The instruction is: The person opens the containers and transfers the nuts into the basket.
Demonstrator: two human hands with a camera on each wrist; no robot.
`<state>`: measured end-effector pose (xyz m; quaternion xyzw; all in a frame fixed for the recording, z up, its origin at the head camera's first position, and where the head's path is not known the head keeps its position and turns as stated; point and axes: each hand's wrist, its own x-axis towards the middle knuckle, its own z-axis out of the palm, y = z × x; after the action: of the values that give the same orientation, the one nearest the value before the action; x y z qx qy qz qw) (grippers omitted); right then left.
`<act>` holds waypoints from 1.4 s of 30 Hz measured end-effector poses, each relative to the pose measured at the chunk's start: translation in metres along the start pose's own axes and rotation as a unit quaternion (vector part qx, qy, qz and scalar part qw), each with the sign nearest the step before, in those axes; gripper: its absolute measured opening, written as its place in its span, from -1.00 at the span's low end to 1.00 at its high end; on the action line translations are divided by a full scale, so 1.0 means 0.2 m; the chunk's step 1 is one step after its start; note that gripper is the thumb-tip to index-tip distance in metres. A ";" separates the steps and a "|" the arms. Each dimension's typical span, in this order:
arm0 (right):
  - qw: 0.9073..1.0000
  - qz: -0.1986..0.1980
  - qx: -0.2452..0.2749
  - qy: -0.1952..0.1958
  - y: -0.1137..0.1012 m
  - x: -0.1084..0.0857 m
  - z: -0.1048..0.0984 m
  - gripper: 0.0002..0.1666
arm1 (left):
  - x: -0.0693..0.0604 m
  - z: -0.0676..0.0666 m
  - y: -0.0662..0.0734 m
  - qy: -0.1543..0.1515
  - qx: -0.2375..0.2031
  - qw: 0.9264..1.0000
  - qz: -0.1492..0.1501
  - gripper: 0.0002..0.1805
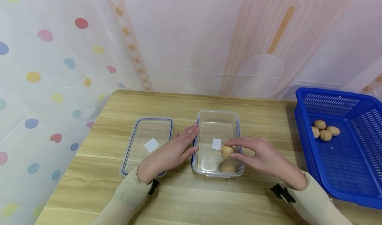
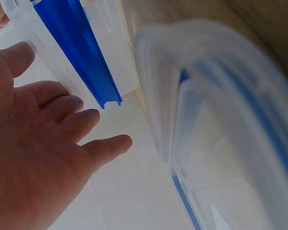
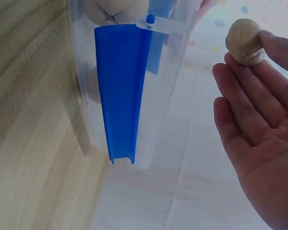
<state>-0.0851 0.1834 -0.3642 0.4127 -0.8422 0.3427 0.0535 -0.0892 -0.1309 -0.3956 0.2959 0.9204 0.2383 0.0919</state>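
A clear plastic food container [image 1: 216, 115] with blue side clips stands mid-table. Between thumb and fingers my right hand [image 1: 261, 152] pinches a walnut [image 1: 227, 151], held over the container's right side; the right wrist view shows this walnut [image 3: 245, 42] above the rim. Another walnut [image 1: 228, 167] lies inside, at the near right corner. My left hand [image 1: 173, 150] has its fingers extended against the container's left wall, near the blue clip [image 2: 79, 50]. Under and beside that hand lies the clear lid [image 1: 140, 132] with a blue seal and white label.
A blue plastic basket [image 1: 310, 158] stands at the right of the table, with several walnuts [image 1: 325, 135] grouped at its left side. The wooden table [image 1: 179, 102] ends at a patterned cloth [image 1: 191, 45] behind it.
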 end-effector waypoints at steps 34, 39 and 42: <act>0.993 0.024 -0.039 0.107 -0.09 -0.19 -0.26 -0.42 | 0.00 0.01 -0.01 -0.001 0.004 1.000 -0.002 -0.27; 0.991 0.034 -0.039 0.125 -0.09 -0.25 -0.29 -0.42 | 0.00 0.00 0.00 0.000 0.006 1.000 -0.002 -0.27; 0.990 0.035 -0.040 0.134 -0.08 -0.28 -0.30 -0.42 | 0.00 0.00 0.00 0.000 0.006 1.000 -0.002 -0.27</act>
<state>-0.0481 0.2506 -0.3306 0.3305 -0.8547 0.3622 0.1705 -0.0898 -0.1305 -0.3958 0.2949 0.9223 0.2326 0.0906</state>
